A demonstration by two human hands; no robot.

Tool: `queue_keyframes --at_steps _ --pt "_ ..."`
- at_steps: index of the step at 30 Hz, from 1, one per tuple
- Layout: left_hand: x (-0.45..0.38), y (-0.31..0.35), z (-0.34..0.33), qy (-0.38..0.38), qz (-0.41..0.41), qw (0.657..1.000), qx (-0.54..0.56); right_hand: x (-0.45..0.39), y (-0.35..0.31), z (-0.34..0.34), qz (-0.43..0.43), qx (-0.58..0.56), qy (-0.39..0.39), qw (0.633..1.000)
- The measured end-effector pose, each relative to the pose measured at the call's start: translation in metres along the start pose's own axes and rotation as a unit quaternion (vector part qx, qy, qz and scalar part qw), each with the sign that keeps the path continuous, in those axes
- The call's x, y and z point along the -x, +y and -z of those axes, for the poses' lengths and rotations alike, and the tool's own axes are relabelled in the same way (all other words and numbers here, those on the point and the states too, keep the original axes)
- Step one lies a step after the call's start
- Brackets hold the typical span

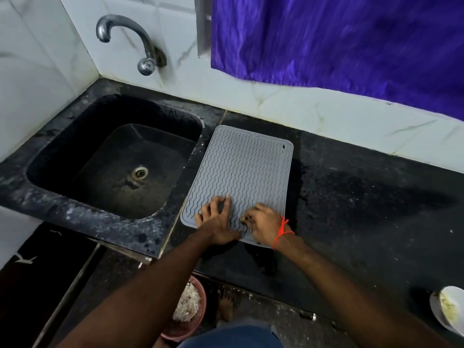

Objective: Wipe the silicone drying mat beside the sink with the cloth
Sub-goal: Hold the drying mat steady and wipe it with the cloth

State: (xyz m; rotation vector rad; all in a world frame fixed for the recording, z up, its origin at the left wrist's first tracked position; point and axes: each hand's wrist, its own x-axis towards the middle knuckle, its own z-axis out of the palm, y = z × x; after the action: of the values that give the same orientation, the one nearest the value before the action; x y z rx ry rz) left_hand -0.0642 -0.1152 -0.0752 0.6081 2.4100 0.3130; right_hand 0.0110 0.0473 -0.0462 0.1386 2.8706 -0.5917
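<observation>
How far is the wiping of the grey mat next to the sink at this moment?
Done: the silicone mat lies flat on the counter beside the sink. In hand: both hands rest on its near end, the left hand with fingers spread, the right hand blurred. No cloth is visible, so wiping looks not yet begun; the whole mat is left.

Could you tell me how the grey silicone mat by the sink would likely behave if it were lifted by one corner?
The mat looks thin and lies flat on the counter, so it would probably droop and fold rather than stay stiff. Being so thin, it seems light for its area. The left hand rests spread on it, perhaps steadying it; it might slide when pushed.
</observation>
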Motion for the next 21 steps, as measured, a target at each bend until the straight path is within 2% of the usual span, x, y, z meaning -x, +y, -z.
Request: queue_keyframes --at_steps 2,4,5,6,8,10,11,15,19,21 --pt "-0.002 0.000 0.001 -0.012 -0.007 1.000 0.002 0.001 0.002 0.011 0.012 -0.010 -0.085 0.996" --pt "-0.003 -0.001 0.005 -0.022 -0.017 1.000 -0.001 -0.006 0.008 0.027 -0.016 -0.070 -0.174 0.982" --pt "-0.004 -0.002 0.008 -0.030 -0.021 0.999 -0.001 -0.011 0.011 0.035 -0.037 -0.111 -0.182 0.976" --pt "-0.004 -0.003 0.010 -0.040 -0.025 0.999 0.001 -0.018 0.015 0.043 -0.054 -0.148 -0.156 0.975" --pt "-0.005 -0.005 0.016 -0.059 -0.038 0.998 0.010 -0.038 0.024 0.057 -0.078 -0.189 -0.046 0.978" --pt "-0.006 -0.008 0.022 -0.064 -0.052 0.996 0.032 -0.060 0.031 0.064 -0.085 -0.152 0.042 0.984" --pt "-0.006 -0.011 0.025 -0.063 -0.056 0.995 0.051 -0.068 0.032 0.063 -0.084 -0.109 0.058 0.989" --pt "-0.006 -0.017 0.027 -0.028 -0.054 0.994 0.096 -0.068 0.028 0.036 -0.039 0.009 0.037 0.999" --pt "-0.005 -0.009 0.020 0.050 -0.038 0.992 0.108 -0.033 0.013 0.013 0.009 0.018 0.039 0.999" --pt "-0.003 -0.003 0.016 0.080 -0.033 0.993 0.082 -0.021 0.012 0.014 0.034 -0.016 -0.043 0.998"
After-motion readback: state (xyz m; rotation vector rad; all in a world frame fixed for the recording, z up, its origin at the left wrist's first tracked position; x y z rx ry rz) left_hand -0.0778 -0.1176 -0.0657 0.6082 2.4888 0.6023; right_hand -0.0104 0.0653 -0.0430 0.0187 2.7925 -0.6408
